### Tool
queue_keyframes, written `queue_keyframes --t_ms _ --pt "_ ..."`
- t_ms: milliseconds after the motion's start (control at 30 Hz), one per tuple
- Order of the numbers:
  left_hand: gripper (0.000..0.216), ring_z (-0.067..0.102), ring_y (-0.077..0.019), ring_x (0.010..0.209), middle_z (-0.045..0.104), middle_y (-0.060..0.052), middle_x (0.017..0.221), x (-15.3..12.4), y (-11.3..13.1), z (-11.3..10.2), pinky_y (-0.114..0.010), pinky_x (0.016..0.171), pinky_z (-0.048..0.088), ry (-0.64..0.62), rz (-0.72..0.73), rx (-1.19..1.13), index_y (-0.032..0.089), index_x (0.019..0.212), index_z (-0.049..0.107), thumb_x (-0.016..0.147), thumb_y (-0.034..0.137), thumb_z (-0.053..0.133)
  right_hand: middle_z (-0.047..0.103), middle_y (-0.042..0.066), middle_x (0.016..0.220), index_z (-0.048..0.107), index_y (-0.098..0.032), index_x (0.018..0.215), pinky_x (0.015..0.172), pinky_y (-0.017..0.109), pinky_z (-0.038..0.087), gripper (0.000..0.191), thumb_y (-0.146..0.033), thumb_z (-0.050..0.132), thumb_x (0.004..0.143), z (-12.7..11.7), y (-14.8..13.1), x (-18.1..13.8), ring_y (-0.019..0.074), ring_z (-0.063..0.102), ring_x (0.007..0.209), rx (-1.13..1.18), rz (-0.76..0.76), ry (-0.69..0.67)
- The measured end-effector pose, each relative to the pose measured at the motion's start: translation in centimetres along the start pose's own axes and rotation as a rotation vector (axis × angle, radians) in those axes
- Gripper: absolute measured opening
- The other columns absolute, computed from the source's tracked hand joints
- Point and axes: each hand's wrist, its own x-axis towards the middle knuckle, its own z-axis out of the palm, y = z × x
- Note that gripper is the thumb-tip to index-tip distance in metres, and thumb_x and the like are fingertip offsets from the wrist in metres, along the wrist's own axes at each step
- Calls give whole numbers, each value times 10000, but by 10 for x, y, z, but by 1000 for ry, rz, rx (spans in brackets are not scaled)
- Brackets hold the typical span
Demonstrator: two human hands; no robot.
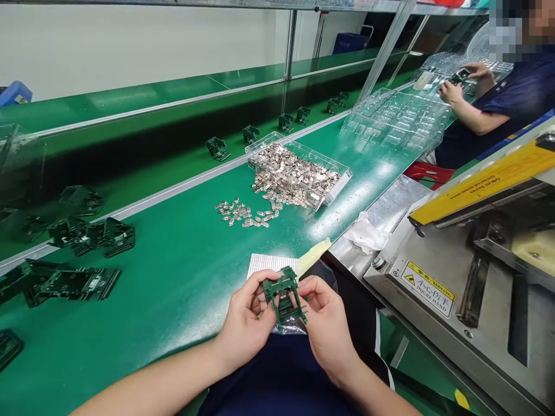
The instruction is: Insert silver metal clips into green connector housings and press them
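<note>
A dark green plastic frame part [284, 297] is held between both hands just above the front edge of the green bench [182, 289]. My left hand [245, 326] pinches its left side with thumb and fingers closed. My right hand [325, 323] grips its right side the same way. Behind the part a small silvery textured sheet [271, 264] lies flat on the bench. Farther back, loose small metal clips [243, 212] are scattered in front of a clear tray [342, 182] filled with the same clips.
More dark frame parts [82, 234] lie at the left, others [217, 148] ride the conveyor behind. A metal machine [472, 266] with a yellow warning label stands at right. Clear blister trays [396, 118] sit far right, where another person's hands [453, 89] work. A white cloth [366, 234] lies by the machine.
</note>
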Motion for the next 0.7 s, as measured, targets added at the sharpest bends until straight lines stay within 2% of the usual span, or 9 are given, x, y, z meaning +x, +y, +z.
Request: queue_keyframes --t_ms 233,367,500,567,633,700 --pt "311 533 -84 591 603 19 719 -2 2 5 -159 522 432 11 -39 33 196 1019 574 728 176 681 567 -5 663 574 -187 664 567 232 440 263 -289 815 640 -1 6 -7 133 511 626 5 -5 45" --pt "299 563 -94 615 626 14 753 0 5 4 -170 549 463 15 -11 84 201 1004 579 726 193 691 576 -4 691 587 -189 717 579 237 475 258 -337 796 686 -9 1 -7 132 531 635 1 5 2" --pt "300 589 -108 669 613 3 810 23 5 1 -196 600 490 165 107 139 205 1020 563 744 238 674 589 0 756 633 -196 819 646 263 523 266 -424 750 748 -34 12 -3 139 565 692 19 7 126" --pt "318 601 -115 712 612 -2 846 42 -1 1 -212 650 500 181 165 170 203 1046 553 747 222 659 614 17 760 668 -177 821 651 268 523 295 -422 786 706 -45 25 0 149 583 714 67 119 112" --pt "325 610 -123 771 623 -11 901 59 -11 4 -228 713 502 122 220 221 203 1071 550 756 181 627 655 44 771 697 -154 834 659 275 517 322 -403 815 667 -50 37 4 162 611 732 150 275 6" --pt "339 608 -124 811 630 -19 965 71 -21 7 -235 753 493 66 266 290 209 1095 552 766 139 592 688 65 790 708 -144 847 685 283 512 325 -398 812 674 -48 45 9 165 635 743 219 359 -99"
